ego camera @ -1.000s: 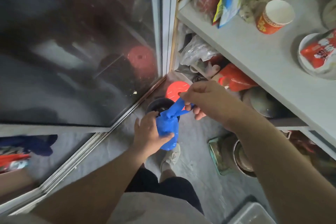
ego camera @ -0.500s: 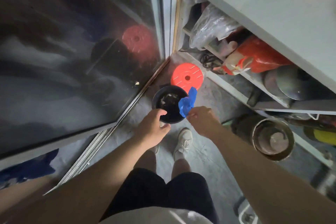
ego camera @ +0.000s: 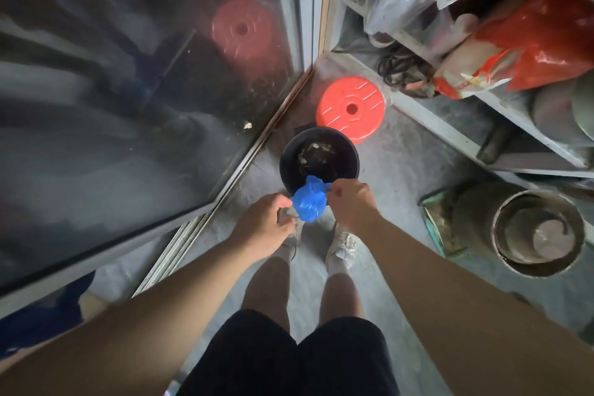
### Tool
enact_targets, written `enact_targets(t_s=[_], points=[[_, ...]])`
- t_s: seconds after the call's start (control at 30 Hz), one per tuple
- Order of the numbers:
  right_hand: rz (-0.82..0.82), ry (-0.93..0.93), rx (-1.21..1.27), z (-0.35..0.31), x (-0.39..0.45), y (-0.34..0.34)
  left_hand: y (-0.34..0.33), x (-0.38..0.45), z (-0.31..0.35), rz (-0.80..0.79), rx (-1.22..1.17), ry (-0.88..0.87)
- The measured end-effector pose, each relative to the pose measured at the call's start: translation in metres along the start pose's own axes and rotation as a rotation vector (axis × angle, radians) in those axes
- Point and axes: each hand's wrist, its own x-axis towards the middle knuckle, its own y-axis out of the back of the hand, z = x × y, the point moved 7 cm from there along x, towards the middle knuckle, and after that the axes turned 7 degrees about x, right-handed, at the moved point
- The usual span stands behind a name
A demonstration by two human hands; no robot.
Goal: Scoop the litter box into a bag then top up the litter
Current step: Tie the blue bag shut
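A small filled blue plastic bag (ego camera: 308,202) hangs over the near rim of a black round bin (ego camera: 319,154) on the grey floor. My right hand (ego camera: 348,204) pinches the bag's top right corner. My left hand (ego camera: 268,222) pinches its left side. The bin holds dark rubbish at its bottom. Its red round lid (ego camera: 352,108) lies flat on the floor just behind it. No litter box or scoop is in view.
A dark glass sliding door (ego camera: 144,106) runs along the left. Grey shelves (ego camera: 450,132) at the right hold a clear bag, a red bag (ego camera: 530,48) and cables. A metal pot (ego camera: 540,231) stands on the floor at right. My feet (ego camera: 340,244) are just behind the bin.
The bag has come down from chest height to the bin's near rim. My left hand left the bin's edge and took the bag's side. My view tipped down.
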Motion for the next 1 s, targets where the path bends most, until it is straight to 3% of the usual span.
enact_targets(t_s=[0.23,0.43,0.73,1.0], points=[[0.100,-0.039,0.128,-0.005,-0.001,0.004,0.004,0.003,-0.010,-0.004,0.029,0.008],[0.040,0.002,0.120,-0.015,0.006,-0.004,0.004,0.005,-0.006,-0.013,0.039,-0.006],[0.008,-0.302,0.424,0.048,0.054,-0.044,-0.016,0.011,-0.019,-0.061,0.034,0.013],[-0.172,-0.489,0.729,0.066,0.044,-0.069,-0.008,0.003,-0.041,-0.056,0.032,0.141]])
